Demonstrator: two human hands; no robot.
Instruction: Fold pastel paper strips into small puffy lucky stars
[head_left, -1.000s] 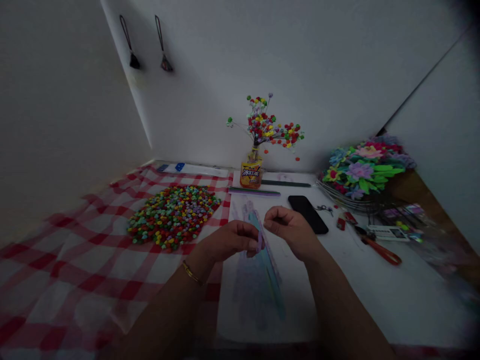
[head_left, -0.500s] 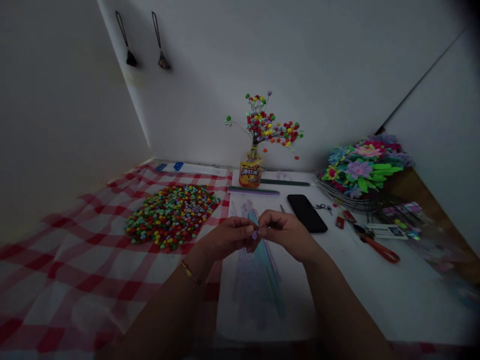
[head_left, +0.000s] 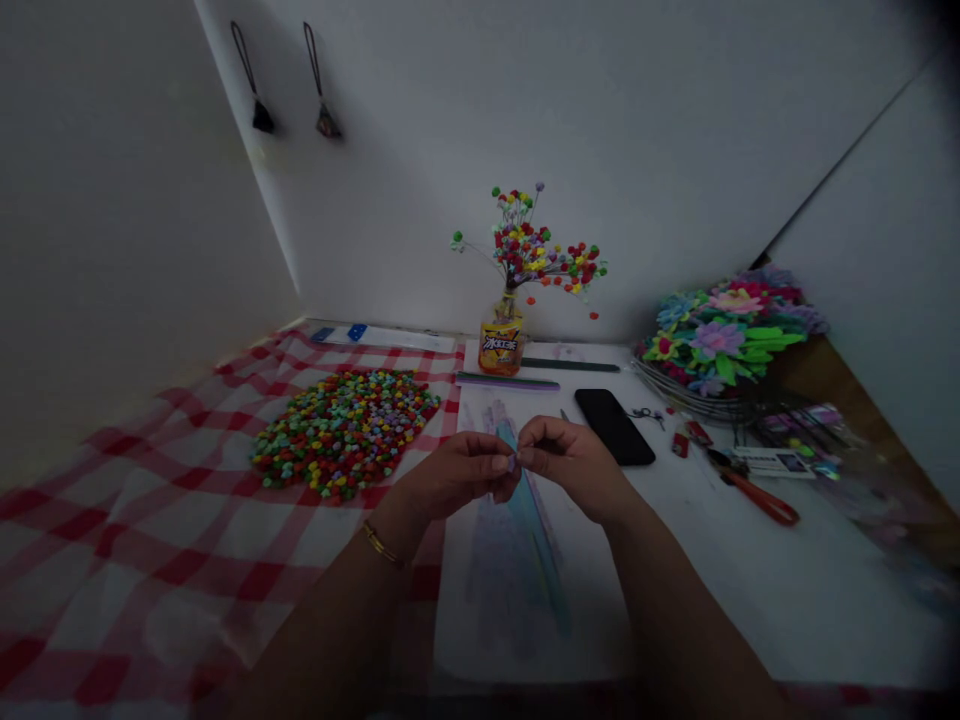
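A small purple paper star (head_left: pixel 512 463) is pinched between the fingertips of both hands; fingers cover most of it. My left hand (head_left: pixel 461 472) grips it from the left side, thumb against the forefinger. From the other side, my right hand (head_left: pixel 566 462) closes thumb and forefinger on it. Under the hands, purple paper strips (head_left: pixel 499 590) and teal paper strips (head_left: pixel 541 545) lie lengthwise on a white board (head_left: pixel 600 620). To the left, a heap of many-coloured folded paper stars (head_left: pixel 341 430) rests on a red-and-white checked cloth (head_left: pixel 120 540).
A bottle (head_left: pixel 501 345) with stars on wire stems stands at the back. Dark strips (head_left: pixel 510 382) lie before it. Right of my hands are a black phone (head_left: pixel 615 427), small scissors (head_left: pixel 646 415), orange-handled pliers (head_left: pixel 761 497) and fuzzy flowers (head_left: pixel 724 335).
Both hands stay in nearly the same place. The fingertips have shifted slightly around the paper star, and less of its purple shows now.
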